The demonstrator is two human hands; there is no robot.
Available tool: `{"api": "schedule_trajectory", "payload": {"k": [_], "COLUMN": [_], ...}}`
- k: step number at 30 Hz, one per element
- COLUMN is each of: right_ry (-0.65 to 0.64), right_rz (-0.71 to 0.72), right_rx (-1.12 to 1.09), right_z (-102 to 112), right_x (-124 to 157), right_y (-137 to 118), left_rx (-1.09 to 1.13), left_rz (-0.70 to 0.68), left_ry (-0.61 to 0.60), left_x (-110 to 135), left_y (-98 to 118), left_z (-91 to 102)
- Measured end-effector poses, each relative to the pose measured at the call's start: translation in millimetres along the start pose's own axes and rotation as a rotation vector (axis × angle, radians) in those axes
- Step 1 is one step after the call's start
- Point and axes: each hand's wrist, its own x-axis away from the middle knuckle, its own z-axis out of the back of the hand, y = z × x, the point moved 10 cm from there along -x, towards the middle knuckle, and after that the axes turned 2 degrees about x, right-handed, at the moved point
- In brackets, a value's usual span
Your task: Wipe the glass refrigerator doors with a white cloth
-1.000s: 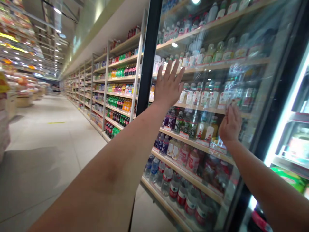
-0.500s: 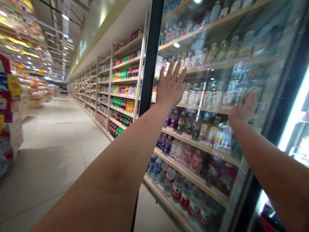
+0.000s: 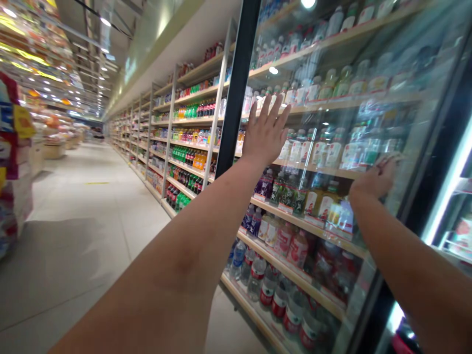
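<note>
My left hand is open, fingers spread, palm flat against the glass door of a drinks cooler near its black left frame. My right hand rests on the same glass further right, fingers extended and flat, holding nothing. Behind the glass, wooden shelves carry rows of bottled drinks.
Open shelving with soft drinks runs down the aisle to the left of the cooler. The tiled aisle floor stretches ahead. A display stand with packets stands at the far left. A lit cooler section lies at the right edge.
My right hand slid to the right across the glass, and the glass door moved right with it. My left hand stayed flat on the glass. The view shifted slightly.
</note>
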Motion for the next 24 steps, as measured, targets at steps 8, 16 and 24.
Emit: {"api": "schedule_trajectory", "payload": {"k": [8, 16, 24], "right_ry": [-0.136, 0.106, -0.111], "right_rz": [0.242, -0.176, 0.353], "right_rx": [0.041, 0.041, 0.025], "right_z": [-7.7, 10.3, 5.8], "right_x": [-25.2, -33.3, 11.8], "right_y": [-76.4, -21.1, -88.8], "left_rx": [-0.025, -0.036, -0.071], "left_rz": [-0.014, -0.004, -0.027], "left_ry": [0.046, 0.034, 0.065], "left_x": [1.1, 1.3, 1.4], "left_y": [-0.8, 1.0, 1.6], "left_z": [1.6, 4.4, 5.1]}}
